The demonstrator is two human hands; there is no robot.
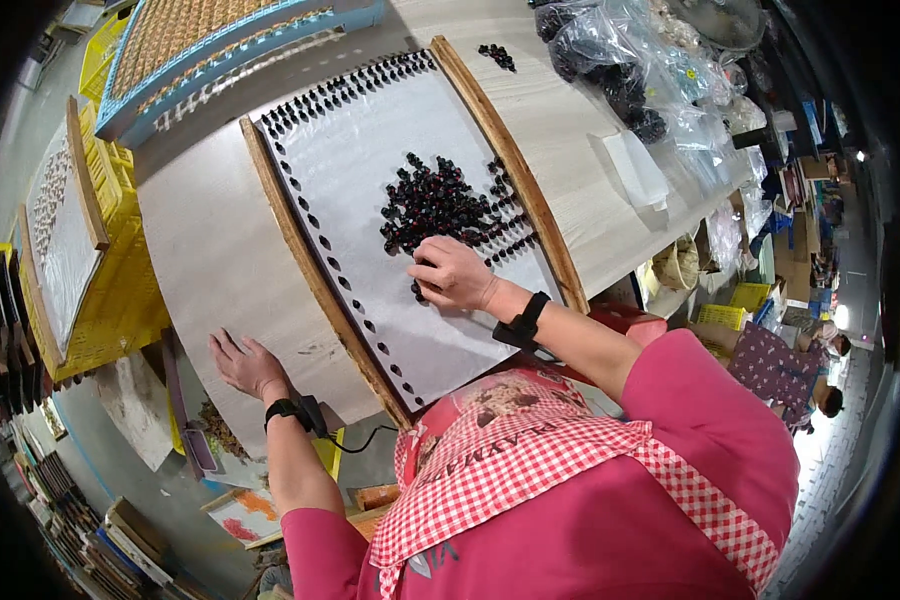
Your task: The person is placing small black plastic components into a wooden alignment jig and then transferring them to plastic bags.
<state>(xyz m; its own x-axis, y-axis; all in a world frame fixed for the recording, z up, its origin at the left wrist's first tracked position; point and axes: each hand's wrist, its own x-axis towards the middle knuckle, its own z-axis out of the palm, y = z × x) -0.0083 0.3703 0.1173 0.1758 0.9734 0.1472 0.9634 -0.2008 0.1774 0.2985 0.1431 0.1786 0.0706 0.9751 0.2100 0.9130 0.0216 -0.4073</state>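
Observation:
My right hand is at the near edge of a heap of small, glossy black and dark red pieces. Its fingers are bent and pinched together, and whatever they hold is too small to make out. The heap lies on a white sheet between two wooden side rails. More of the same pieces stand in rows along the sheet's far end, in a single line beside the left rail, and in rows by the right rail. Palm down on the table left of the frame, my left hand lies open with fingers stretched out.
A blue-edged tray of tan pieces stands at the far left. Yellow crates with another white-sheeted frame are beside the table. Clear plastic bags with dark contents and a folded white paper lie at the far right.

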